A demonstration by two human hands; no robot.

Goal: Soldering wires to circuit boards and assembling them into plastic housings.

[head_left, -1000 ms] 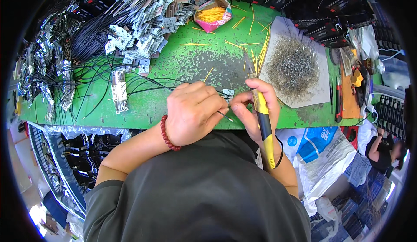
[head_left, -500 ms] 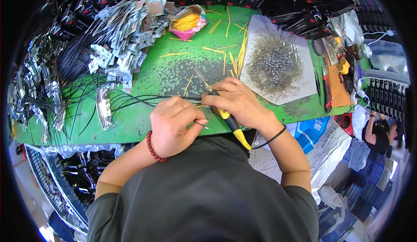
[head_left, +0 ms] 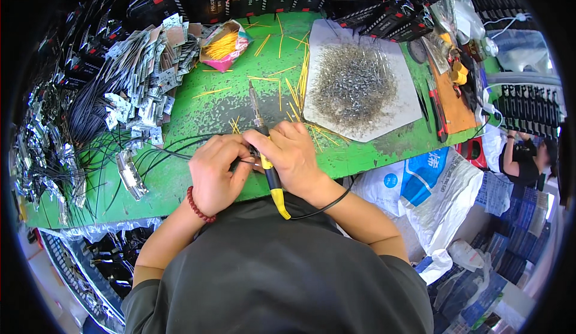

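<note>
My left hand (head_left: 217,172), with a red bead bracelet on its wrist, is closed on a thin black cable (head_left: 186,149) near the bench's front edge. My right hand (head_left: 294,160) is wrapped round a yellow-and-black soldering iron (head_left: 274,184), its metal tip pointing away from me over the bench. The fingers of both hands meet around the cable end, and what lies between them is mostly hidden. To the left, a shiny silver part (head_left: 129,175) lies among more black cables.
Metal plates with black wires (head_left: 141,76) are heaped at the far left. Beside them stands a small bag of thin yellow sticks (head_left: 223,45); others lie scattered. A white sheet (head_left: 399,109) bears many fine metallic bits. Red-handled pliers (head_left: 438,115) lie at the right. Black panels line the back.
My right hand has moved left, to my left hand. The soldering iron has turned more upright, its tip pointing straight away from me. The whole view has shifted somewhat.
</note>
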